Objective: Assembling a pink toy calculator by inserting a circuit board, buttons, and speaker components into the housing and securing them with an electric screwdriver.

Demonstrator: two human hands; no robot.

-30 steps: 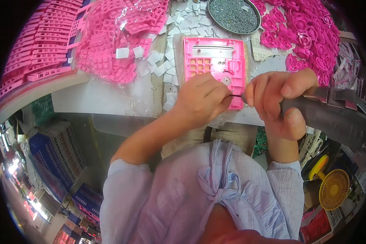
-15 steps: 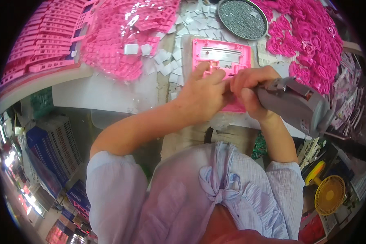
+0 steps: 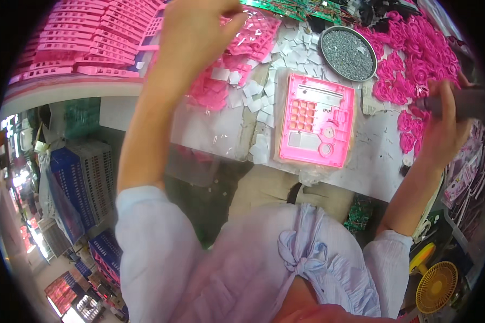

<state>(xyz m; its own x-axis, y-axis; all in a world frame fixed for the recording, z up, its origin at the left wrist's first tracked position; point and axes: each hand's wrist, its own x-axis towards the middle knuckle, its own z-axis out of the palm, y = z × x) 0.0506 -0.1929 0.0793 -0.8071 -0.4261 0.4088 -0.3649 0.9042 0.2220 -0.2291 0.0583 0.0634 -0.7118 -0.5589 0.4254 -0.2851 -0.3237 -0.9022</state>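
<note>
My right hand (image 3: 446, 124), near three o'clock, grasps a grey screwdriver (image 3: 465, 104); I cannot tell my left hand's (image 3: 196, 35) grip at eleven. The pink case (image 3: 321, 119) lies at two o'clock.

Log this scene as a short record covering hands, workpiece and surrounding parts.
Left hand: raised near green circuit boards; grip unclear
Right hand: gripping a dark, blurred tool
Center: pink plastic housing, lying flat, neither hand on it
Beyond housing: small gray pieces in a round dish
Table right: heaped pink rings
Table left: stacked pink panels
</note>
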